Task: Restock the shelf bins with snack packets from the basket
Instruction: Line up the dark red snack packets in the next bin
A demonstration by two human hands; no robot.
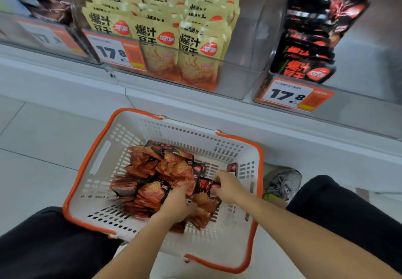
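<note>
Two bare forearms reach down from the bottom edge between dark-trousered knees [43, 246], and both hands are in the basket [91, 165] on the pale tiled floor [39, 130]. The left hand [177, 204] is curled down into the heap of packets [156, 176], its fingertips buried among them so that what exactly it grips cannot be made out; the right hand [228, 186] pinches the top edge of a dark packet at the heap's right side. The basket is white with slotted walls and an orange rim, its two orange handles folded down along the rim, and it sits just in front of the shelf base [195, 104]. A grey shoe [282, 184] shows just beyond the basket's right wall, beside the right knee. The packets in the basket are small, glossy, red-orange with black tops, lying loose and overlapping in the middle and right of the basket, leaving the left floor of it bare. Above, a clear bin [245, 46] holds rows of upright beige packets [152, 37] with red lower halves, the right part of it unfilled; a price tag [117, 52] reading 17.8 is fixed to its front. To the right, a second bin holds black packets [309, 39] behind another 17.8 tag [291, 97] — the same black and red as the basket's stock. A third bin at far left is cut off and blurred, its tag unreadable, and the tops of all the bins run out of frame.
</note>
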